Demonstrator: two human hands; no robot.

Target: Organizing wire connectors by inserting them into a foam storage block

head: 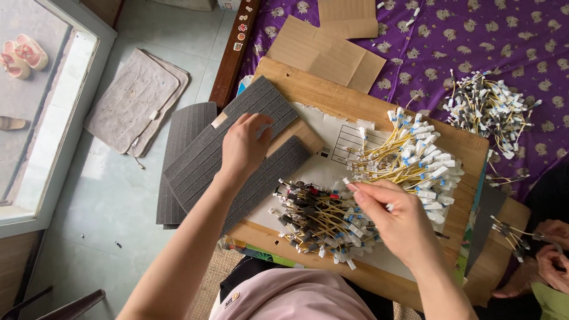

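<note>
The person's left hand (pixel 246 145) lies palm down on a dark grey foam strip (pixel 228 139), fingers spread loosely across its top edge, pressing rather than gripping; this strip rests slantwise over the left corner of a wooden board (pixel 332 98), with a second foam strip (pixel 261 181) just beside it toward 4 o'clock and a third one (pixel 181 160) lying on the floor toward 8 o'clock.

The right hand (pixel 397 219) hovers over the board's middle, its thumb and forefinger pinched together on something small and white; what exactly is held cannot be told, since the fingers hide it. Directly at 9 o'clock from this hand lies a bundle of yellow wires with dark and white ends (pixel 317 219), touching the fingertips; at 12 o'clock sits a second bundle with white plugs (pixel 415 160), fanned out toward the board's right edge. Both bundles rest on a torn white sheet of paper (pixel 323 127).

Beyond the board, at 1 o'clock, a third heap of wires (pixel 489 109) lies on a purple patterned cloth (pixel 504 35); pieces of brown cardboard (pixel 323 53) sit at 11 o'clock. At the far right, another person's hands (pixel 548 249) hold a few wires; a padded mat (pixel 136 101) lies on the floor at the left.
</note>
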